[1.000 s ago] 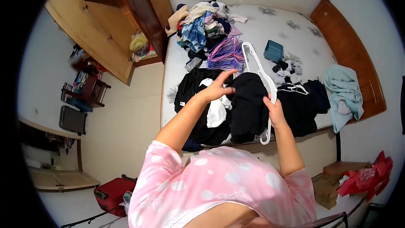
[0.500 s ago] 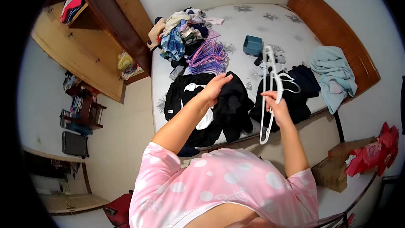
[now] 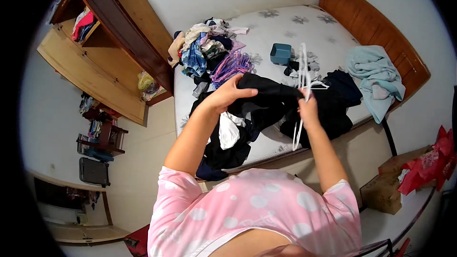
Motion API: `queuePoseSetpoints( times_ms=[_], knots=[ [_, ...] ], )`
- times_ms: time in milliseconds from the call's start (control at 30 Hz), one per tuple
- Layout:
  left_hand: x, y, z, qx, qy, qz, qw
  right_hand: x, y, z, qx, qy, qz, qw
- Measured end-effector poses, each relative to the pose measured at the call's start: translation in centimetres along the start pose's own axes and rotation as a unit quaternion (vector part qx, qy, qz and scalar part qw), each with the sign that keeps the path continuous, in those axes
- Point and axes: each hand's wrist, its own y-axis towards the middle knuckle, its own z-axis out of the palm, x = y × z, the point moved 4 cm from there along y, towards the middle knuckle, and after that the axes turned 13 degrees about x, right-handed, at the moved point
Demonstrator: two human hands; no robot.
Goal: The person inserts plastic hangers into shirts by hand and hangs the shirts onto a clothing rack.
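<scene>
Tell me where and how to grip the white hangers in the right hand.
Pinch the white hangers by the end nearest the pink shirt, coming from that side: this narrow end probably suits best, since it juts uncovered past the right hand, away from the held black garment.

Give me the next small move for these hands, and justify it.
I'd bring the left hand slightly toward the white hanger, so the black garment might be fitted onto it. The left hand grips the garment's one end; the cloth stretches across to the right hand, which holds the hanger.
</scene>
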Motion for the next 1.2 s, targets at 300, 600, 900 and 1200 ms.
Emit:
queuePoseSetpoints(
  times_ms=[300,600,900,1200],
  knots=[
    [4.4,0.7,-4.3,-0.052,0.334,0.080,0.938,3.7,4.5,-7.9,-0.042,0.039,-0.098,0.994],
    [2.5,1.6,-2.8,-0.029,0.080,0.085,0.993,6.6,2.2,-13.1,-0.022,0.100,-0.112,0.988],
    [0.7,5.0,1.8,0.051,0.013,0.109,0.993,6.4,-1.9,-13.4,-0.082,-0.068,-0.085,0.991],
    [1.8,7.7,8.7,0.055,0.204,0.183,0.960,8.2,-5.4,-1.7,0.233,-0.038,-0.104,0.966]
  ],
)
